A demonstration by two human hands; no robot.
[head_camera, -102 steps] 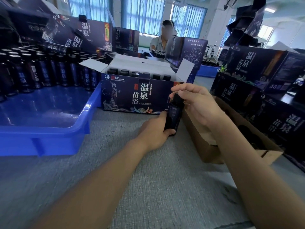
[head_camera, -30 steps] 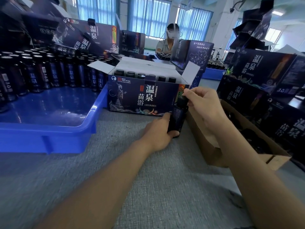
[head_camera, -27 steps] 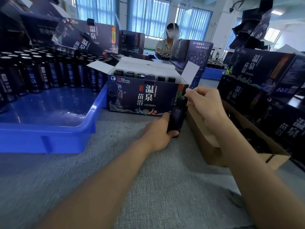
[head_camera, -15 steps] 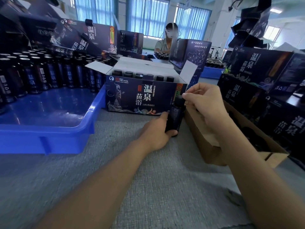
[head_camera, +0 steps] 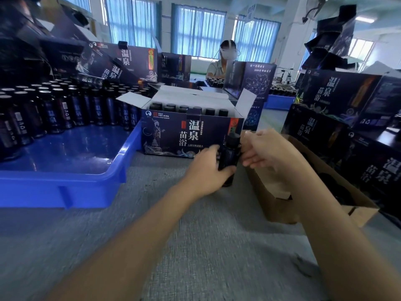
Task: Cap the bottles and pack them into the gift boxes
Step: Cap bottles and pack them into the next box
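Right of the blue plastic tray (head_camera: 65,187), before the open dark printed gift box (head_camera: 184,135), the left grip (head_camera: 206,170) is clasping a small dark capped bottle (head_camera: 227,157) standing on the grey desk (head_camera: 195,246); the right grip (head_camera: 267,148) is hovering released beside its cap.

Head-worn view, forward-down, near hands (head_camera: 234,161)

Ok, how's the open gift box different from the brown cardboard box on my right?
The gift box is dark blue with printed artwork; the brown cardboard box is plain. The gift box stands taller, white flaps raised; the cardboard box is low. The gift box holds upright capped bottles; the cardboard box's dark contents are unclear. Both sit open on the grey table.
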